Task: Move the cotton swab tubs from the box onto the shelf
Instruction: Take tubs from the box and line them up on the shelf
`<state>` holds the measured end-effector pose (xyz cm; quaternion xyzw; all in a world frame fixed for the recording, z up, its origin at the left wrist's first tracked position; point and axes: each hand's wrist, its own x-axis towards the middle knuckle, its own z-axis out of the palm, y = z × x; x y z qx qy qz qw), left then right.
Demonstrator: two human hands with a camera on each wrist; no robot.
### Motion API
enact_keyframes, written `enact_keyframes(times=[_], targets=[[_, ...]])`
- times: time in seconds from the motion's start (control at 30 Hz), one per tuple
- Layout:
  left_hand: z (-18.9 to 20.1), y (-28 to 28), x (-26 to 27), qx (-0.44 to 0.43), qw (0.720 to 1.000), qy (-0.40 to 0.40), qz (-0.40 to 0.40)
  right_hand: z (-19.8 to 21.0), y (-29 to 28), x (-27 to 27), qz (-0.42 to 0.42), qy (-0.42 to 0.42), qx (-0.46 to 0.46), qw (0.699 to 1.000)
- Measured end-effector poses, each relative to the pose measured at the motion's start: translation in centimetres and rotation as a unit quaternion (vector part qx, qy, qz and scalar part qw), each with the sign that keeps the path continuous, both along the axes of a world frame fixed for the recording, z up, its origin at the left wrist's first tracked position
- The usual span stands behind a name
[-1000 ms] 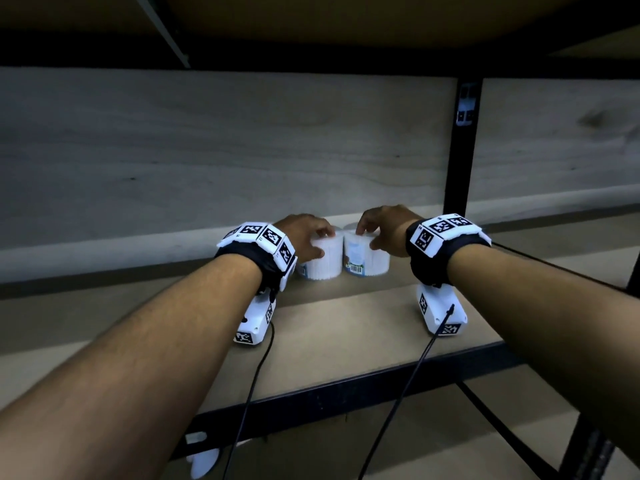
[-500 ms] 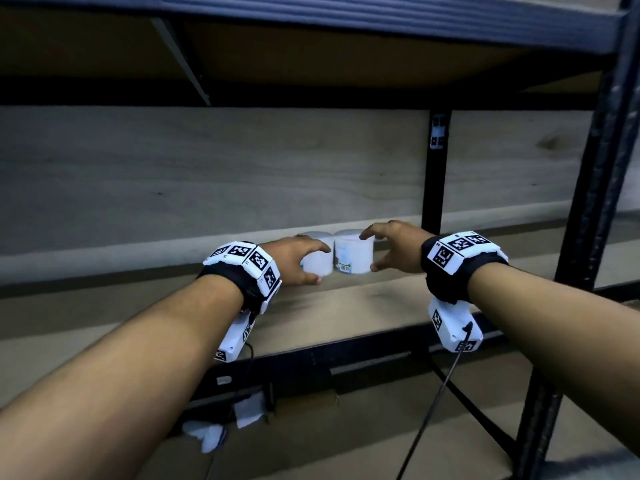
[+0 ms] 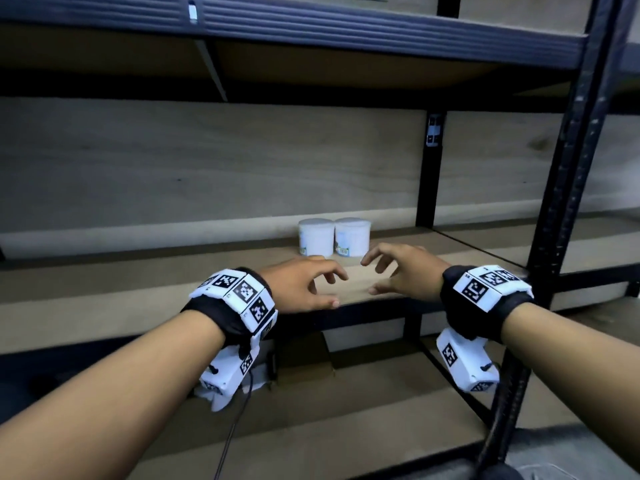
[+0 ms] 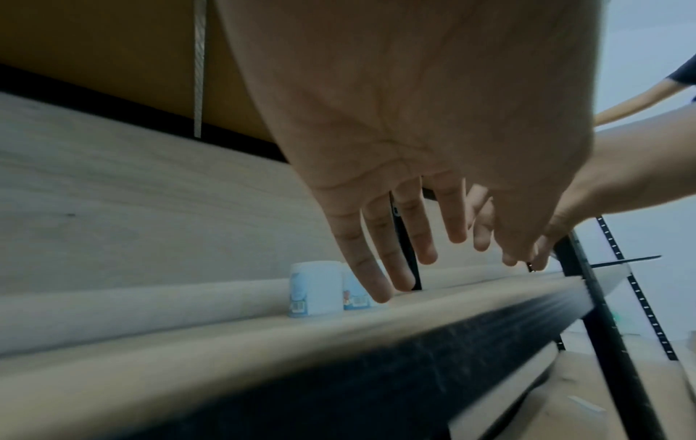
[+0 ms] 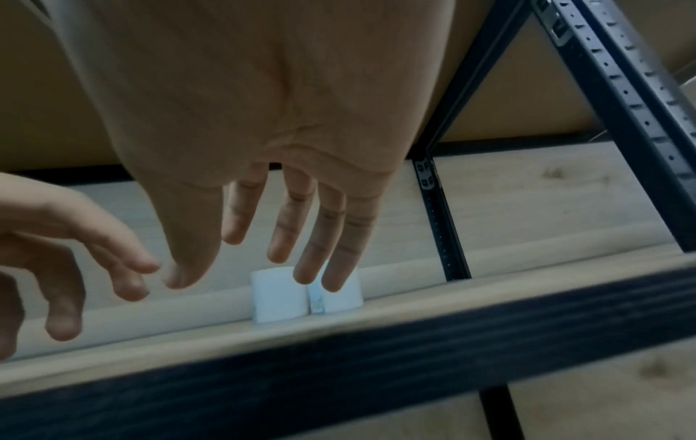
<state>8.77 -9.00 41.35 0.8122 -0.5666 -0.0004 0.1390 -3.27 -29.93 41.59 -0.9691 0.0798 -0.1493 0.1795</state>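
Observation:
Two white cotton swab tubs stand upright side by side, touching, at the back of the wooden shelf [image 3: 166,289]: the left tub [image 3: 316,236] and the right tub [image 3: 352,236]. They also show in the left wrist view [image 4: 315,288] and the right wrist view [image 5: 278,293]. My left hand [image 3: 313,289] and right hand [image 3: 394,273] hover over the shelf's front part, nearer me than the tubs, fingers loosely spread and holding nothing. The box is out of sight.
A black metal upright [image 3: 571,174] stands at the right front; a rear post [image 3: 429,174] is just right of the tubs. The upper shelf beam [image 3: 311,26] hangs overhead. A lower shelf board [image 3: 346,427] lies beneath, with white scraps near its left.
Both hands have let go of the tubs and drawn back toward me. The tubs stay standing at the back of the shelf.

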Motion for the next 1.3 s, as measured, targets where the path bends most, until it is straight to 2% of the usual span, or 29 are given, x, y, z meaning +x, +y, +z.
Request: enact_keyframes(times=[0.13, 0.23, 0.43, 0.77, 0.9, 1.1, 1.3], targets=[[-2.4, 2.3, -2.3, -0.026, 0.998, 0.06, -0.012, -3.1, 1.5, -1.9, 0.031, -0.004, 0.067, 0.997], [-4.5, 4.0, -3.4, -0.039, 0.996, 0.085, -0.014, -5.7, 2.2, -3.0, 0.055, 0.004, 0.083, 0.995], [-11.0, 7.0, -3.6, 0.004, 0.994, 0.105, -0.005, -11.8, 4.3, -3.9, 0.078, 0.027, 0.114, 0.99], [-21.4, 11.8, -1.4, 0.085, 0.985, 0.143, 0.045, -21.6, 8.3, -2.1, 0.085, 0.111, 0.123, 0.983], [-25.2, 14.0, -0.8, 0.095, 0.976, 0.186, 0.064, -25.1, 10.0, -1.0, 0.097, 0.154, 0.161, 0.97], [-31.0, 18.1, 0.2, 0.123, 0.965, 0.208, 0.104, -30.2, 12.9, 0.5, 0.106, 0.185, 0.192, 0.958], [-35.8, 21.4, -0.5, 0.13, 0.954, 0.241, 0.124, -34.3, 16.4, 1.4, 0.143, 0.238, 0.178, 0.944]])
